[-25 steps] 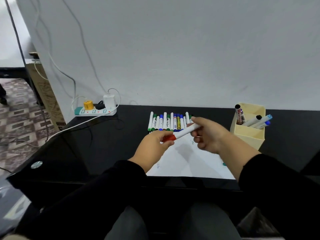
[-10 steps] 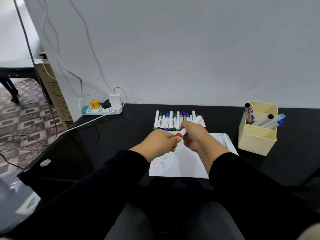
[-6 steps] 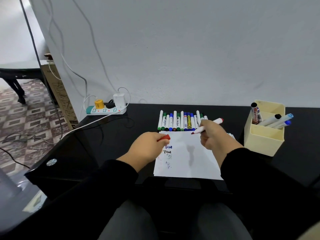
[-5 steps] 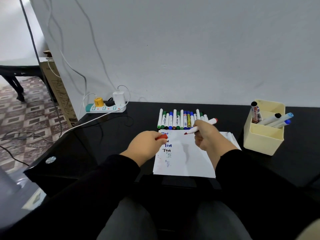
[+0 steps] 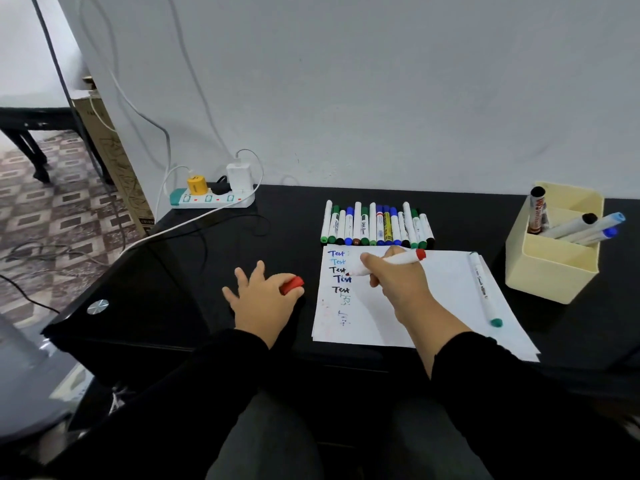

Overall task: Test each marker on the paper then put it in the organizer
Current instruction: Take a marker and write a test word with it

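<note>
My right hand (image 5: 398, 282) grips an uncapped red marker (image 5: 398, 261), its tip touching the white paper (image 5: 433, 299) beside several written "Test" lines. Left of the sheet, my left hand (image 5: 263, 296) rests on the black table and pinches the marker's red cap (image 5: 292, 284). A row of several capped markers (image 5: 377, 226) lies beyond the paper. The cream organizer (image 5: 550, 268) at the right holds several markers. A green-capped marker (image 5: 485, 292) lies on the paper's right part.
A power strip (image 5: 213, 199) with plugs and trailing cables sits at the table's back left. The wall runs close behind the table. The table's left corner (image 5: 97, 306) and front edge lie near my arms. A cardboard box (image 5: 114, 157) leans against the wall on the left.
I pulled the red cap off the marker. My left hand moved left off the paper with the cap, and my right hand lowered the marker tip onto the sheet.
</note>
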`<state>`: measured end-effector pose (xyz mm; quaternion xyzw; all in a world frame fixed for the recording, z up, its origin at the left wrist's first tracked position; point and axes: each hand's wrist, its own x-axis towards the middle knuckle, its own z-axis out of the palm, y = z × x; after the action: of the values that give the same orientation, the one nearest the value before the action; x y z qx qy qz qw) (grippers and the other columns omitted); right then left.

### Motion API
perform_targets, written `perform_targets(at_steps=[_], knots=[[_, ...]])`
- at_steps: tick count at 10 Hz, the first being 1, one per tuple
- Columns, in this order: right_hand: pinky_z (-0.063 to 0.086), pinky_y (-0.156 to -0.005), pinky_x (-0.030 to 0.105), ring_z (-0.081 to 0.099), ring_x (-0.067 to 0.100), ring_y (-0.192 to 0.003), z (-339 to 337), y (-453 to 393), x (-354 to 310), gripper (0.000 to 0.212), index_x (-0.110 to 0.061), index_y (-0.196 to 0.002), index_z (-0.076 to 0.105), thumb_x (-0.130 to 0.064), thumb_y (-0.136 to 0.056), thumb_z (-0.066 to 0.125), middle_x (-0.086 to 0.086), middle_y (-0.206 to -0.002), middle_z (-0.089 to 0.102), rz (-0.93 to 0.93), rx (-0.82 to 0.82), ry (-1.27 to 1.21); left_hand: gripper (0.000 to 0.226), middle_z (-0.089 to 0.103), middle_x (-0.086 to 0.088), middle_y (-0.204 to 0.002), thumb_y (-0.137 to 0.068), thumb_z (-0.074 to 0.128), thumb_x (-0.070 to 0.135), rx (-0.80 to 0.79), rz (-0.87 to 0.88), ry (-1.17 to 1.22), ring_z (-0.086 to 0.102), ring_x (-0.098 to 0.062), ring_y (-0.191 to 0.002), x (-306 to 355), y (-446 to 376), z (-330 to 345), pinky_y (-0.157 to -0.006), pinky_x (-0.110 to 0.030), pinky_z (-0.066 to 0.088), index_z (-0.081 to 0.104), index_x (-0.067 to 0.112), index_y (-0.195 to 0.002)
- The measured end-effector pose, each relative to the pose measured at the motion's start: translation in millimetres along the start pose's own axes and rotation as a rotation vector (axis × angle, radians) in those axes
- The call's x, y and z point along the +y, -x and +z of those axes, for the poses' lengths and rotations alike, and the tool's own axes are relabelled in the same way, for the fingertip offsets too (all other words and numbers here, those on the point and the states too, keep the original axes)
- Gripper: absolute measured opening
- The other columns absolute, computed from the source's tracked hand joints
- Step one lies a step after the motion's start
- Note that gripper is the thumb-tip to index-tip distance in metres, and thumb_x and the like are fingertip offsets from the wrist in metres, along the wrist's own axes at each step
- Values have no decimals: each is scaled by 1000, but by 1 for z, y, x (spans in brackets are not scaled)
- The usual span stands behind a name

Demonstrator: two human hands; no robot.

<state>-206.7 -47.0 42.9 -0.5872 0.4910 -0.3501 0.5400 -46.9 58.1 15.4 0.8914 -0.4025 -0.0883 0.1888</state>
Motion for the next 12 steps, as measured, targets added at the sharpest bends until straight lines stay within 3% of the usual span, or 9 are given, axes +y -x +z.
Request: perform_targets(at_steps=[1, 4, 6, 8, 10, 12], knots=[[35, -53, 23, 50, 10, -54, 10, 5, 8, 38, -15, -61, 38, -29, -85, 64, 4, -60, 56, -69, 9, 96, 41, 9, -6, -158, -90, 42, 58, -23, -21, -45, -9, -37, -143, -6, -1, 7, -110, -61, -6, 50, 44, -128], [40, -59, 27, 53, 17, -64, 19, -1, 26, 35, -14, -63, 40, -28, -87, 62, 10, -68, 56, -129, 20, 226, 41, 19, 2, -156, -91, 40, 59, -43, 112, -11, 1, -26, -145, -7, -7, 18, -111, -56, -9, 49, 46, -128], [46, -66, 31, 60, 24, -70, 22, -3, 30, 37, -16, -63, 41, -34, -85, 64, 13, -70, 63, -138, -19, 298, 43, 18, 5, -156, -91, 36, 60, -114, 101, -72, 4, -26, -145, -7, -11, 19, -112, -55, -5, 43, 49, -132], [32, -51, 24, 41, 16, -57, 20, -2, 29, 37, -15, -61, 32, -21, -86, 58, 9, -67, 44, -119, 28, 244, 43, 20, 4, -156, -92, 35, 61, -82, 122, -98, 6, -27, -145, -7, -8, 21, -112, -56, -3, 42, 49, -133], [28, -53, 28, 39, 19, -63, 20, 0, 30, 37, -16, -61, 28, -16, -84, 57, 10, -65, 37, -130, -20, 263, 44, 19, 4, -156, -92, 34, 61, -84, 120, -111, 6, -27, -145, -7, -7, 21, -112, -55, -4, 42, 49, -133], [25, -49, 23, 31, 14, -53, 18, 0, 29, 40, -15, -58, 26, -12, -84, 58, -1, -56, 29, -125, 19, 208, 43, 20, 4, -156, -92, 34, 61, -84, 124, -106, 6, -27, -145, -7, -7, 20, -113, -55, -3, 42, 49, -133]])
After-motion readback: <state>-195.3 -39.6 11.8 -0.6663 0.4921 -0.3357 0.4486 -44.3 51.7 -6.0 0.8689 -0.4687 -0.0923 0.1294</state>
